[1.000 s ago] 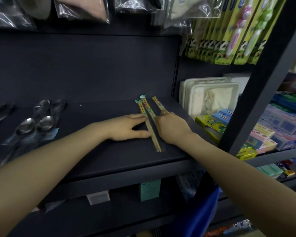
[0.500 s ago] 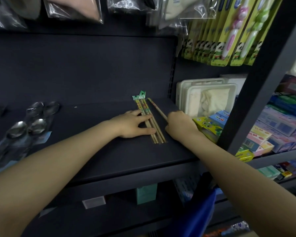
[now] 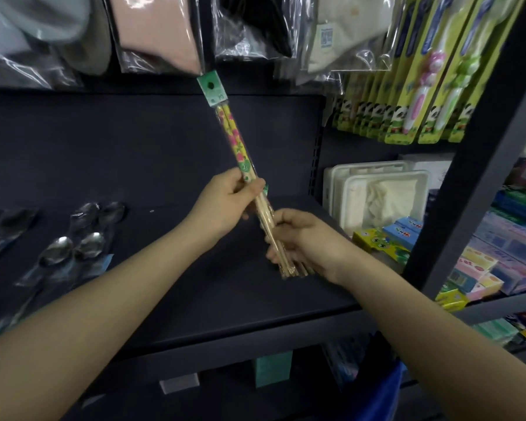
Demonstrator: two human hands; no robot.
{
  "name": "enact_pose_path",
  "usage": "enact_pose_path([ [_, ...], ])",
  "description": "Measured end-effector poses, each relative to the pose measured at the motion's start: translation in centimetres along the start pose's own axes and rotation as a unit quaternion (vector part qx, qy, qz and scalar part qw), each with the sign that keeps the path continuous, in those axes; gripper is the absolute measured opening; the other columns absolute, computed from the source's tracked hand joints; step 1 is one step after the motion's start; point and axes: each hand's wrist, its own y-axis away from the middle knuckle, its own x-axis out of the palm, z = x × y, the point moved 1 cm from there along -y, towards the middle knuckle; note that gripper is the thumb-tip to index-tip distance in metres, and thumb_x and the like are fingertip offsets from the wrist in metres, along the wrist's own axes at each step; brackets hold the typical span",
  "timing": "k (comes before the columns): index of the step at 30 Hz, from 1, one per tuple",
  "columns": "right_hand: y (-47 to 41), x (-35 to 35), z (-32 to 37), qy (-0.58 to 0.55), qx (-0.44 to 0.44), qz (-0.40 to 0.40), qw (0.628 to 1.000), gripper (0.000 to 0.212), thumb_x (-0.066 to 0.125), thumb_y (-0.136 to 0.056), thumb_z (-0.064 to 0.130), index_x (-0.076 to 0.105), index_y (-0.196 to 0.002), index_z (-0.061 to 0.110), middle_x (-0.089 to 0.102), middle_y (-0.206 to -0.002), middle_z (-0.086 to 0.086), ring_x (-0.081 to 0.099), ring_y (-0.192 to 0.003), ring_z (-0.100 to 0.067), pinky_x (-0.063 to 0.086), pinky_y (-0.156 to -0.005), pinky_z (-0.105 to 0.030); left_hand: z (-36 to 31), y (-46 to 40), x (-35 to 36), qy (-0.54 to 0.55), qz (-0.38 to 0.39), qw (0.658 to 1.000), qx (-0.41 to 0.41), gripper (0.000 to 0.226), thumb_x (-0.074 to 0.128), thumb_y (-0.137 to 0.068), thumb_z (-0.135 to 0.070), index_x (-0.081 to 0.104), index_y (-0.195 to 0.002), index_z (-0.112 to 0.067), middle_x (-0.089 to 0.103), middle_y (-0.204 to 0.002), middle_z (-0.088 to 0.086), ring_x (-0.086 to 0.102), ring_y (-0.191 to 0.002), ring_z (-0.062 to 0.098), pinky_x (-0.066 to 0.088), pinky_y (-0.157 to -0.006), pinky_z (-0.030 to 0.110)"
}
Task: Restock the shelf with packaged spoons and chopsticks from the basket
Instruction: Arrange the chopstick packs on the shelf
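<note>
Chopstick packs (image 3: pixel 246 174) gripped by both hands, left hand (image 3: pixel 225 205) mid-length, right hand (image 3: pixel 301 238) at tips, long axis tilted up-left above shelf (image 3: pixel 195 299).

Premises: retail shop, household-goods aisle, with dark metal shelving (image 3: pixel 225 299) stocked in rows of like items. Above the fingers (image 3: pixel 249 189), clear-bagged cloth goods (image 3: pixel 158 31) hang overhead; up and to their right hang carded children's toothbrushes (image 3: pixel 419 86) in overlapping yellow-green rows; level with them to the right stand white plastic containers (image 3: pixel 377 196) and stacked small coloured boxes (image 3: pixel 480 262). To the left of the fingers lie packaged metal spoons (image 3: pixel 73 247) on the shelf, and below them more boxed stock (image 3: pixel 274 369) sits on a lower tier.
</note>
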Motion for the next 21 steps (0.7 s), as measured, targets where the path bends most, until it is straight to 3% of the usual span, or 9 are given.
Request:
enact_pose_path([
  [4,0.0,-0.4,-0.2,0.037,-0.025,-0.09,0.995,0.01,0.048,-0.094,0.008,0.051,-0.1,0.016,0.053,-0.068,0.0,0.048,-0.047,-0.005,0.04,-0.044,-0.018,0.6,0.3,-0.9,-0.009,0.05,0.998,-0.043,0.017,0.05,-0.093,-0.023,0.062,-0.081,-0.02,0.066,-0.071,-0.005,0.058,-0.058,0.007,0.044,-0.051,0.019],
  [7,-0.3,-2.2,-0.9,0.171,-0.037,-0.23,0.957,0.014,0.048,-0.093,0.013,0.049,-0.102,0.024,0.056,-0.074,-0.002,0.049,-0.055,-0.014,0.039,-0.052,-0.027,1.9,0.3,-0.7,-0.15,0.1,0.983,-0.029,0.016,0.049,-0.093,-0.027,0.063,-0.099,-0.02,0.069,-0.098,0.002,0.062,-0.088,0.016,0.049,-0.077,0.028],
  [8,-0.4,-2.9,-1.2,0.245,-0.03,-0.263,0.933,0.017,0.047,-0.093,0.013,0.051,-0.106,0.024,0.059,-0.082,-0.004,0.054,-0.064,-0.02,0.042,-0.059,-0.03,2.3,0.4,-0.4,-0.244,0.137,0.96,0.008,0.025,0.05,-0.092,-0.029,0.06,-0.113,-0.02,0.064,-0.115,0.004,0.058,-0.103,0.017,0.045,-0.089,0.029],
  [10,-0.5,-3.9,-1.8,0.41,0.017,-0.276,0.869,0.03,0.046,-0.092,0.009,0.052,-0.12,0.017,0.062,-0.108,-0.011,0.059,-0.094,-0.03,0.046,-0.076,-0.034,3.0,0.8,0.6,-0.421,0.254,0.866,0.092,0.049,0.046,-0.092,-0.041,0.04,-0.137,-0.025,0.038,-0.146,0.003,0.037,-0.131,0.019,0.031,-0.106,0.03],
  [11,-0.4,-4.1,-2.0,0.467,0.041,-0.267,0.842,0.035,0.045,-0.091,0.006,0.052,-0.125,0.014,0.059,-0.117,-0.015,0.057,-0.105,-0.033,0.046,-0.081,-0.035,3.4,1.0,1.1,-0.468,0.305,0.822,0.11,0.056,0.042,-0.091,-0.048,0.03,-0.142,-0.029,0.022,-0.154,0.002,0.024,-0.139,0.02,0.024,-0.111,0.032],
  [13,-0.5,-4.1,-2.6,0.519,0.063,-0.253,0.814,0.037,0.043,-0.089,0.001,0.054,-0.123,0.008,0.056,-0.122,-0.02,0.054,-0.11,-0.035,0.045,-0.083,-0.033,4.0,0.9,1.8,-0.492,0.366,0.786,0.075,0.063,0.033,-0.09,-0.058,0.015,-0.145,-0.036,0.0,-0.158,0.0,0.006,-0.145,0.021,0.015,-0.115,0.035],
  [17,-0.7,-3.5,-3.5,0.566,0.069,-0.23,0.789,0.03,0.043,-0.087,0.001,0.057,-0.113,0.003,0.056,-0.118,-0.021,0.052,-0.113,-0.036,0.043,-0.089,-0.035,5.1,0.6,2.5,-0.461,0.39,0.797,0.001,0.069,0.027,-0.087,-0.064,0.0,-0.146,-0.039,-0.008,-0.158,-0.001,-0.001,-0.145,0.022,0.009,-0.116,0.036],
  [19,-0.8,-3.5,-3.6,0.605,0.081,-0.208,0.764,0.027,0.043,-0.092,0.012,0.056,-0.115,0.005,0.054,-0.123,-0.017,0.046,-0.121,-0.035,0.038,-0.097,-0.038,5.3,0.5,2.4,-0.447,0.388,0.806,-0.001,0.069,0.029,-0.088,-0.062,0.001,-0.146,-0.038,-0.006,-0.158,-0.003,0.001,-0.145,0.021,0.01,-0.117,0.035],
  [21,-0.5,-3.7,-3.7,0.606,0.07,-0.192,0.769,0.036,0.04,-0.097,0.026,0.051,-0.127,0.009,0.046,-0.136,-0.012,0.037,-0.13,-0.033,0.031,-0.105,-0.04,5.5,0.4,2.2,-0.435,0.383,0.815,0.001,0.067,0.032,-0.089,-0.061,0.004,-0.146,-0.039,-0.004,-0.158,-0.004,0.003,-0.145,0.02,0.011,-0.116,0.033],
])
